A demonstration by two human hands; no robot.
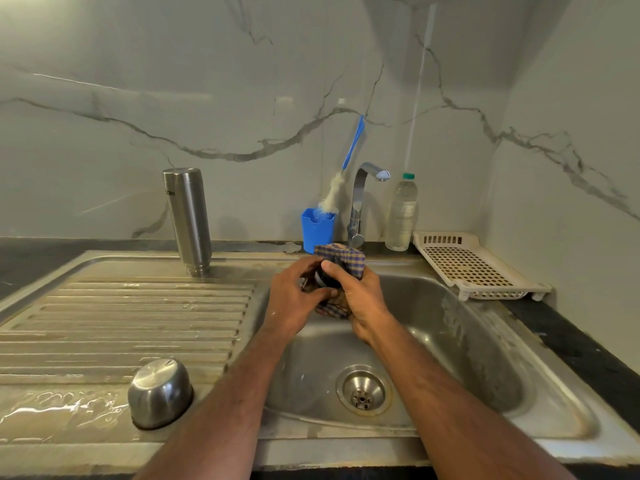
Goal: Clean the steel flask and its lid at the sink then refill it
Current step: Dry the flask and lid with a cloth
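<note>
The steel flask point(188, 220) stands upside down on the drainboard, mouth down, left of the basin. Over the sink basin point(450, 341) both hands meet around a checked cloth point(346, 258). My left hand point(294, 299) grips a small dark lid point(323, 277), mostly hidden between the fingers. My right hand point(360, 299) holds the cloth wrapped against the lid, thumb pressed on top. The tap point(363, 199) stands behind the hands with no water running.
A steel bowl point(160, 393) lies upside down on the wet drainboard point(121, 317) at the near left. A blue cup point(317, 230) holds a bottle brush point(346, 161). A plastic water bottle point(401, 213) and a white slotted tray point(467, 265) sit at the back right.
</note>
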